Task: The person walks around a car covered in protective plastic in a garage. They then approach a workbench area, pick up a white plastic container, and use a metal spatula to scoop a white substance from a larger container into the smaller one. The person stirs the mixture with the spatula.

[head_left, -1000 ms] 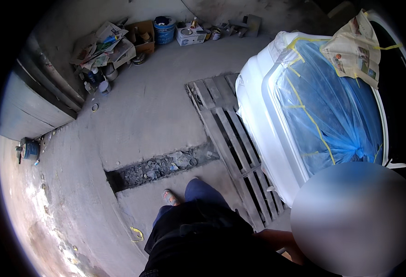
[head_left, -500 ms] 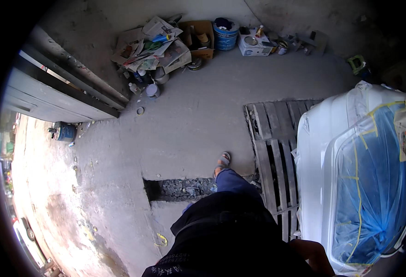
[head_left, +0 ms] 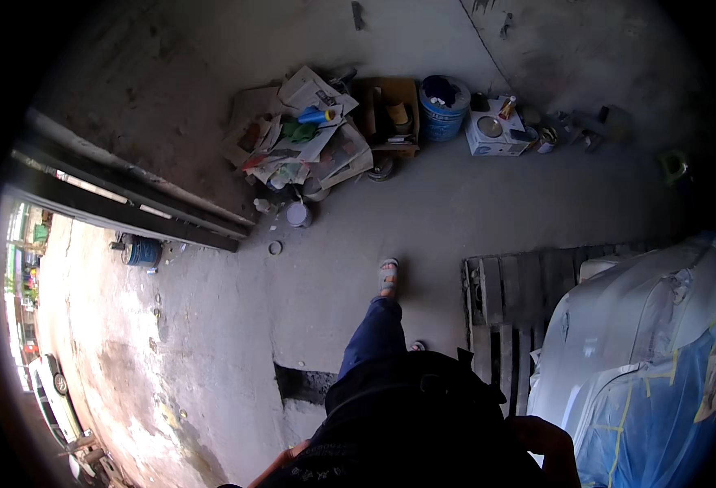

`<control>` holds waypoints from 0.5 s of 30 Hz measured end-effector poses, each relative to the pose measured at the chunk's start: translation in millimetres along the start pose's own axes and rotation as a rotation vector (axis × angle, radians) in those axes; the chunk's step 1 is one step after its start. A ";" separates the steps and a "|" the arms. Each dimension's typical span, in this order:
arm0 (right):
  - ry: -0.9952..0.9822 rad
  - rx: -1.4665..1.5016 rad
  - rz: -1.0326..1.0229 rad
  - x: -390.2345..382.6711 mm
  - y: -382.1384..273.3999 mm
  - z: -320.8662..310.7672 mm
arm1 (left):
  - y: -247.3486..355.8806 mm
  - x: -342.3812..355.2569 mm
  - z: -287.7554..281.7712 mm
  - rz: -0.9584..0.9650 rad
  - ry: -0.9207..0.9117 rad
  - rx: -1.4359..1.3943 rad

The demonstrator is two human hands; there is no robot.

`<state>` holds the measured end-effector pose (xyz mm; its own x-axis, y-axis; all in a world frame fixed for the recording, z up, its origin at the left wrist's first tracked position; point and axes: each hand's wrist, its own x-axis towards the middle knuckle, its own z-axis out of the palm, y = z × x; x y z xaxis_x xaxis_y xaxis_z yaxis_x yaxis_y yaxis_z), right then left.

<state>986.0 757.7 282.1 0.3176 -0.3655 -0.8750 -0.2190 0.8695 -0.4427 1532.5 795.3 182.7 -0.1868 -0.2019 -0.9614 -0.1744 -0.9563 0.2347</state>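
My right hand [head_left: 541, 439] hangs at the lower right beside my dark clothing, its fingers curled; whatever they may hold is hidden. It is nearest the white car body [head_left: 618, 317], which is masked with blue plastic sheeting [head_left: 650, 415], yellow tape and paper. My left hand [head_left: 289, 455] shows only partly at the lower edge, its fingers hidden behind my body. My sandalled foot [head_left: 388, 276] is on the grey concrete floor.
By the far wall lie piled newspapers [head_left: 301, 138], a cardboard box [head_left: 386, 114], a blue bucket [head_left: 447, 122] and cans [head_left: 298, 215]. A shallow trench [head_left: 293, 382] and slatted pallets [head_left: 492, 293] interrupt the floor. An open doorway at left shows a parked car [head_left: 53, 390].
I have stepped forward, toward the wall pile and past the trench. The white car body has shifted toward the lower right of view, and my left hand has come partly into view.
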 end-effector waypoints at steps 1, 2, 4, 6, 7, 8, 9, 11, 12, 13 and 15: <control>0.008 0.030 -0.085 5.7 -15.0 -9.1 | 33.2 15.1 -5.4 0.001 -0.022 0.033; 0.018 0.062 -0.171 11.9 -26.9 -17.7 | 64.2 28.8 -11.5 -0.001 -0.037 0.071; 0.090 0.168 -0.275 4.5 -84.6 -18.8 | 130.7 55.5 -19.0 -0.003 -0.115 0.123; 0.117 0.356 -0.368 20.8 -115.9 -24.6 | 191.1 65.2 -29.6 -0.008 -0.140 0.179; 0.144 0.351 -0.371 24.8 -133.9 -30.0 | 221.0 64.9 -32.3 -0.018 -0.143 0.210; 0.173 0.347 -0.374 26.4 -151.0 -36.4 | 252.7 67.1 -34.8 -0.022 -0.156 0.247; 0.200 0.344 -0.370 27.2 -166.6 -40.4 | 284.7 68.3 -35.4 -0.030 -0.168 0.281; 0.384 0.360 -0.366 32.5 -188.6 -48.8 | 354.1 78.2 -30.7 -0.044 -0.209 0.368; 0.457 0.396 -0.320 38.9 -191.9 -54.7 | 391.6 83.0 -24.1 -0.052 -0.231 0.414; 0.526 0.432 -0.271 46.1 -192.3 -61.4 | 427.5 90.0 -14.4 -0.056 -0.248 0.461; 0.619 0.413 -0.296 58.3 -189.7 -74.6 | 494.7 109.9 7.0 -0.064 -0.293 0.514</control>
<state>977.2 546.7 300.5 -0.2872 -0.6127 -0.7363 0.1925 0.7161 -0.6709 1418.9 301.5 194.1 -0.4064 -0.0105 -0.9136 -0.6260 -0.7252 0.2868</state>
